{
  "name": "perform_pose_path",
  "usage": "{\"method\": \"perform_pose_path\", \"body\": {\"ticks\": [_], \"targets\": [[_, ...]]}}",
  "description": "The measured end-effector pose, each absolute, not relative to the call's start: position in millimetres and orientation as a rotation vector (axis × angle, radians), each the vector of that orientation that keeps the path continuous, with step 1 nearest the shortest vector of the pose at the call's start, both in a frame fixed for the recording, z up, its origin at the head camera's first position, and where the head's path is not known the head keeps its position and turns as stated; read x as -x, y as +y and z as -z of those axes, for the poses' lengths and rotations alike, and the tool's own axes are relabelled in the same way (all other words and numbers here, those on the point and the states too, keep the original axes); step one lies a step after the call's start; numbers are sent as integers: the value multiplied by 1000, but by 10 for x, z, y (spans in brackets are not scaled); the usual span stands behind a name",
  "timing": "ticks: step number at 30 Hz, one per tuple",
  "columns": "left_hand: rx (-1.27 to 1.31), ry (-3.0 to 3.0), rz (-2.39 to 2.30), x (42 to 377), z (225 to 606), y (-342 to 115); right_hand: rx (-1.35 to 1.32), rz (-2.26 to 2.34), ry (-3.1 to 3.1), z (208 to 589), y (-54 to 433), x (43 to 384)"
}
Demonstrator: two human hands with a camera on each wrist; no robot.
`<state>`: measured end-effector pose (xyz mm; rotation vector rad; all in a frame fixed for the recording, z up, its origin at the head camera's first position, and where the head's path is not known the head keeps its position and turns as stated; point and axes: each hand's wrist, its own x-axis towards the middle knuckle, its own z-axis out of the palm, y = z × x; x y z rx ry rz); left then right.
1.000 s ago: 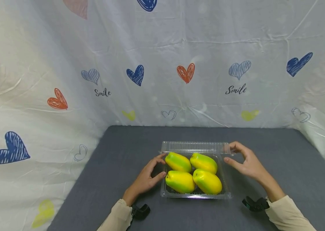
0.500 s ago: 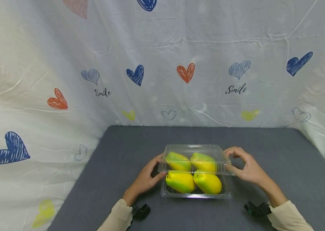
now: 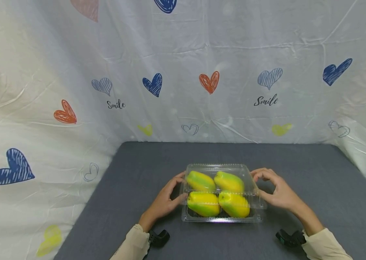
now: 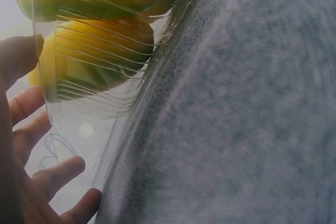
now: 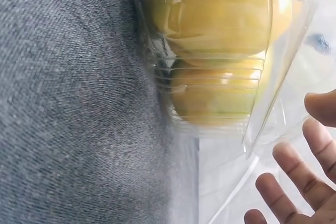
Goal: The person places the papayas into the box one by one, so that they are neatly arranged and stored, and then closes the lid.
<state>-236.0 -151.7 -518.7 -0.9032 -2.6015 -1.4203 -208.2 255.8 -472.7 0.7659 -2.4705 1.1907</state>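
Observation:
A clear plastic clamshell box (image 3: 222, 219) stands on the table with several yellow-green fruits (image 3: 233, 204), mango- or papaya-like, lying in two rows inside. Its hinged lid (image 3: 217, 168) is tilted down over the fruits, its front edge a little above the base's front rim. My left hand (image 3: 165, 200) rests along the box's left side, thumb and fingers spread; the left wrist view shows the thumb (image 4: 23, 59) at the box's edge. At the lid's right edge is my right hand (image 3: 277, 187), fingertips and thumb right at the plastic. In the right wrist view its fingers (image 5: 294, 169) are spread.
A grey cloth covers the table (image 3: 150, 159). Behind and to the left hangs a white curtain (image 3: 183, 43) printed with hearts. Black wrist cameras (image 3: 159, 238) sit below both hands, at the cuffs.
The lid has swung from upright at the back forward and down over the fruits. My right hand has moved slightly down and nearer with it; the left hand has stayed in place.

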Motion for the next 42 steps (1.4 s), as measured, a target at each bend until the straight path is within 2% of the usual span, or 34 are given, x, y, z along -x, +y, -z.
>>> {"method": "perform_pose_path", "body": {"ticks": [20,29,34,42], "targets": [[933,-2466,1460,2424,5164,-1546,-836,-1141,-2462,4814,2585,2076],[933,-2605,1688,2414,4839,-1665,-819,-1135,-2490,4818,2590,2034],[1025,-2916,1784,2337,4657,-1676,-832,-1160,-2487,4812,2604,2012],[1176,-2979,1899,2289,4564,-1666,-840,-1314,-2512,4741,2597,1928]]}}
